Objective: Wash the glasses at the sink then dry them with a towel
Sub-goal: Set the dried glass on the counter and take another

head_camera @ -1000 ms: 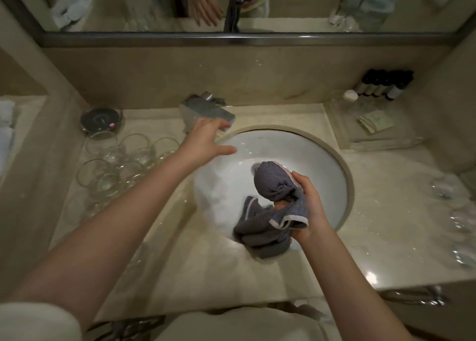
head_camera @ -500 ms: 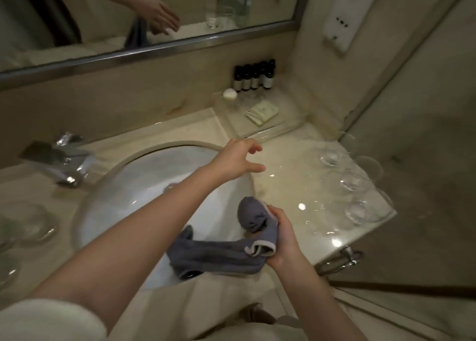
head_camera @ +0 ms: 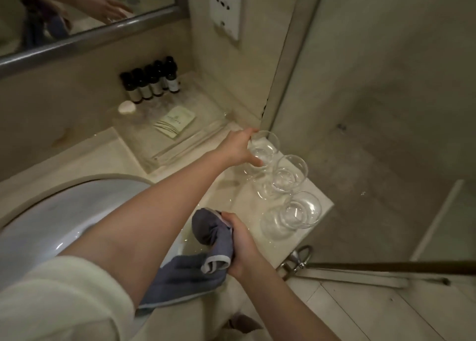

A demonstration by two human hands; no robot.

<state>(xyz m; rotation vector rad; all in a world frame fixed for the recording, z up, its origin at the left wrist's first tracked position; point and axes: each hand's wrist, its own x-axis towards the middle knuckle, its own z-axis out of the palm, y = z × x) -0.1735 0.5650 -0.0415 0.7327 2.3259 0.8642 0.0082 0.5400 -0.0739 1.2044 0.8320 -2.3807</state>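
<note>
Three clear glasses stand in a row at the right end of the marble counter (head_camera: 231,194): a far glass (head_camera: 269,145), a middle glass (head_camera: 291,173) and a near glass (head_camera: 300,212). My left hand (head_camera: 238,147) reaches across the sink and grips the far glass, thumb on its near side and fingers over its far rim. My right hand (head_camera: 240,243) holds a bunched grey towel (head_camera: 208,230) above the counter's front edge, and the rest of the towel hangs down under my left forearm. The white sink basin (head_camera: 77,212) lies at the left.
A clear tray (head_camera: 180,145) behind the glasses carries several dark bottles (head_camera: 152,83), a white soap (head_camera: 126,107) and a paper packet (head_camera: 175,121). A mirror (head_camera: 77,13) runs along the back wall. A glass shower door (head_camera: 386,134) with a metal handle (head_camera: 298,259) borders the counter's right end.
The view has swung from the tap and sink to the counter's right end. My left hand crossed over the basin and took hold of the far glass. My right hand keeps holding the towel.
</note>
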